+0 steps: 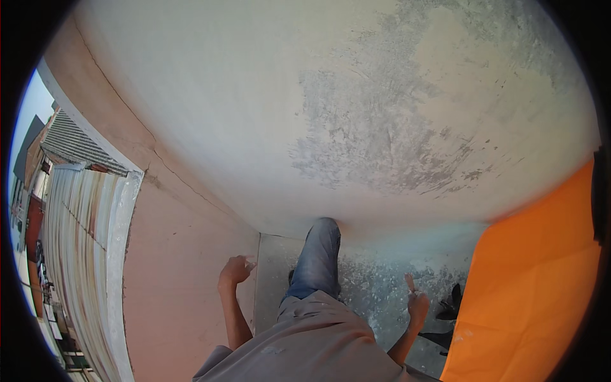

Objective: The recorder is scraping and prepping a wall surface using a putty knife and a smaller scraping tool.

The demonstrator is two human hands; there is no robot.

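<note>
My left hand is before the pink side wall, with white residue on its loosely bent fingers and nothing clearly held. Lower right, my right hand hangs over the floor, whitened near the knuckles. A slim brownish shape sticks out from it; whether that is a finger or a handle I cannot tell. Ahead rises a pale wall with a rough grey patch of scraped or worn coating. My bent knee, in blue jeans, is at the foot of this wall, seemingly against it.
White flakes and dust cover the grey floor. An orange sheet or panel stands along the right. Dark objects, possibly footwear, lie beside it. A crack runs along the left wall. Beyond its edge appear corrugated sheeting and a roof.
</note>
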